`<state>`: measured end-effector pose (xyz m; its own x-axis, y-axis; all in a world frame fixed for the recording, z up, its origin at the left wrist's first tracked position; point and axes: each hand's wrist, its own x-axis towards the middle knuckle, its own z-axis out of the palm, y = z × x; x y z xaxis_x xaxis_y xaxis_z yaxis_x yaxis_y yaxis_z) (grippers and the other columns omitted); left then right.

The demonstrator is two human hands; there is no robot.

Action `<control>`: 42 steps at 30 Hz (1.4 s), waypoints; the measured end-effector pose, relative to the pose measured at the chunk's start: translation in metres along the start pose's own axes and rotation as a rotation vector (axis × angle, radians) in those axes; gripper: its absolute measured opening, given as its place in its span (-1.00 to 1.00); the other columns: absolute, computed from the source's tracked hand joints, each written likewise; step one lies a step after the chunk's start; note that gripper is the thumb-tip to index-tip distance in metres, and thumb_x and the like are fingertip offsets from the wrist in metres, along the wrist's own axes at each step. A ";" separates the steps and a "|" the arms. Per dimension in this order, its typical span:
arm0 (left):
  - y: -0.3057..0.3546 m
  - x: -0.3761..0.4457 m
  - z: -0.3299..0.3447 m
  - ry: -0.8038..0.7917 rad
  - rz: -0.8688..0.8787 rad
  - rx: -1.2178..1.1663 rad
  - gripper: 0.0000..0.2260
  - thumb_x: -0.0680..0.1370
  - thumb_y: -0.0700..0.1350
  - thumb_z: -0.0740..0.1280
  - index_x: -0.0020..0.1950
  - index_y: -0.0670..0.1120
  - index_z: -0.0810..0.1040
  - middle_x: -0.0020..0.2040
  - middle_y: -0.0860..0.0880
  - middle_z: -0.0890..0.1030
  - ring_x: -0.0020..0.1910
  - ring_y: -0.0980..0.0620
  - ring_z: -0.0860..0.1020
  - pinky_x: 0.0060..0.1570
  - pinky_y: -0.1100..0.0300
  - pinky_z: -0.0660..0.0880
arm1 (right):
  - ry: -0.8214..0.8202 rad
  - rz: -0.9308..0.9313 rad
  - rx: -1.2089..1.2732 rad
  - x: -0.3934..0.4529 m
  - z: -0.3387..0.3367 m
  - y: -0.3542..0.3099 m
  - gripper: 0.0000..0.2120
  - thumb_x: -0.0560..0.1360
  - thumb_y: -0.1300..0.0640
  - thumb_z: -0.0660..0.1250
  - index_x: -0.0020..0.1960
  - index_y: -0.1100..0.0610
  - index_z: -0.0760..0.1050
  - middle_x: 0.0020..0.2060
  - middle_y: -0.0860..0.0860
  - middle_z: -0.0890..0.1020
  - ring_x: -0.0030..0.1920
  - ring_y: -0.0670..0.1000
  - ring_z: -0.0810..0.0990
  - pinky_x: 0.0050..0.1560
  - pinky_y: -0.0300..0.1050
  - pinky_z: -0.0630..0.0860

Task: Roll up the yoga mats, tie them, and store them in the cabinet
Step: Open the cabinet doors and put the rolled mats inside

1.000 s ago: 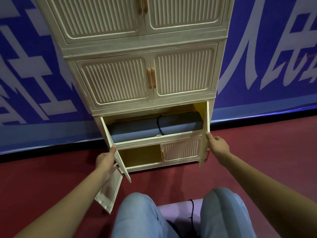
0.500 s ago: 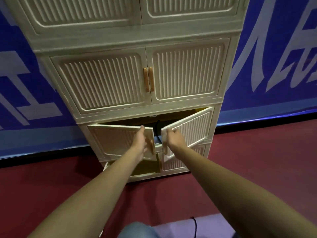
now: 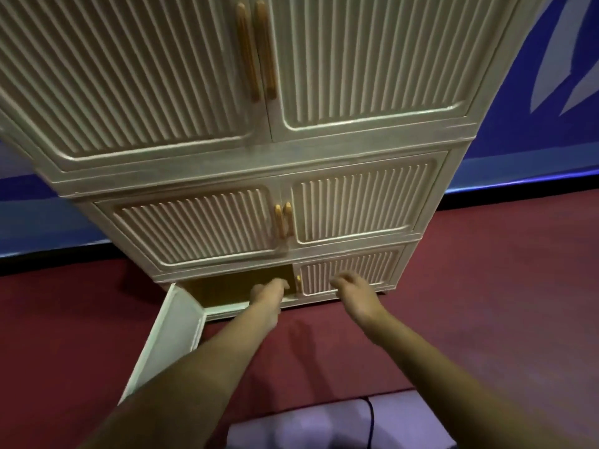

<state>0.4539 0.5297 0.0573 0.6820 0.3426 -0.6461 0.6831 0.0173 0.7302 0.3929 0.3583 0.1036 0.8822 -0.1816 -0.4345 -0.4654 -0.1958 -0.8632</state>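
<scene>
Cabinet (image 3: pixel 324 163) doors fill most of my view, cream-coloured and ribbed, stacked in tiers with paired wooden handles (image 3: pixel 283 218) meeting at the middle of each tier. My two bare arms reach forward and down to the lowest tier. My left hand (image 3: pixel 270 291) sits at the mouth of the bottom-left compartment (image 3: pixel 227 286), its fingers loosely curled and holding nothing that I can make out; whether the fingertips touch the cabinet frame I cannot tell through the blur. My right hand (image 3: pixel 351 286) is in front of the bottom-right door (image 3: pixel 350 270), which is closed, with relaxed, slightly bent fingers close to the ribbed panel and gripping nothing; contact with the panel is unclear. The bottom-left door (image 3: pixel 168 338) stands swung wide open toward me, its lower edge reaching out over the red floor (image 3: pixel 486 303), and the yellowish inside of that compartment shows behind my left hand. The doors of the tiers above are closed. A pale purple yoga mat (image 3: pixel 308 426) lies on the floor at the bottom edge of my view, near me and well apart from the cabinet, with a black cord (image 3: pixel 371 419) running across it. Behind the cabinet is a blue wall (image 3: pixel 534 140) with large white shapes.
</scene>
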 end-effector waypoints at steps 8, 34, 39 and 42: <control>-0.011 0.073 0.077 -0.248 0.138 0.176 -0.20 0.40 -0.10 0.59 0.50 -0.13 0.22 0.40 -0.08 0.48 0.31 -0.09 0.50 0.18 0.06 0.44 | -0.080 0.109 -0.406 0.026 -0.063 0.073 -0.69 0.60 0.03 0.31 0.07 0.30 0.61 -0.01 0.17 0.68 0.06 0.15 0.62 0.09 0.00 0.51; -0.165 -0.116 -0.009 -0.568 0.201 1.384 -0.55 0.45 -0.01 0.45 0.31 -0.05 0.49 0.21 -0.04 0.58 0.17 -0.06 0.57 0.19 0.04 0.55 | 0.089 0.109 -0.992 -0.016 -0.118 0.100 -0.36 0.50 0.11 0.35 0.52 0.07 0.21 0.45 0.07 0.29 0.44 0.16 0.29 0.32 0.07 0.37; -0.191 -0.094 0.014 -0.351 0.485 1.700 -0.33 0.46 0.08 0.46 0.48 -0.11 0.33 0.41 -0.14 0.48 0.36 -0.18 0.48 0.32 0.00 0.41 | 0.149 0.126 -1.122 -0.006 -0.144 0.095 -0.39 0.50 0.06 0.28 0.52 0.14 0.31 0.54 0.13 0.24 0.61 0.27 -0.16 0.51 0.43 -0.08; -0.234 -0.084 0.029 -0.354 0.559 1.939 -0.14 0.50 0.09 0.45 0.62 -0.18 0.07 0.55 -0.22 0.29 0.50 -0.25 0.30 0.53 -0.14 0.15 | 0.183 -0.003 -1.262 0.001 -0.138 0.096 -0.43 0.47 0.03 0.29 0.45 0.14 0.39 0.53 0.19 0.23 0.61 0.26 -0.25 0.53 0.39 -0.15</control>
<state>0.2439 0.4694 -0.0658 0.7190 -0.2079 -0.6632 -0.4111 -0.8966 -0.1646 0.3395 0.2060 0.0563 0.9073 -0.2897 -0.3046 -0.2974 -0.9545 0.0220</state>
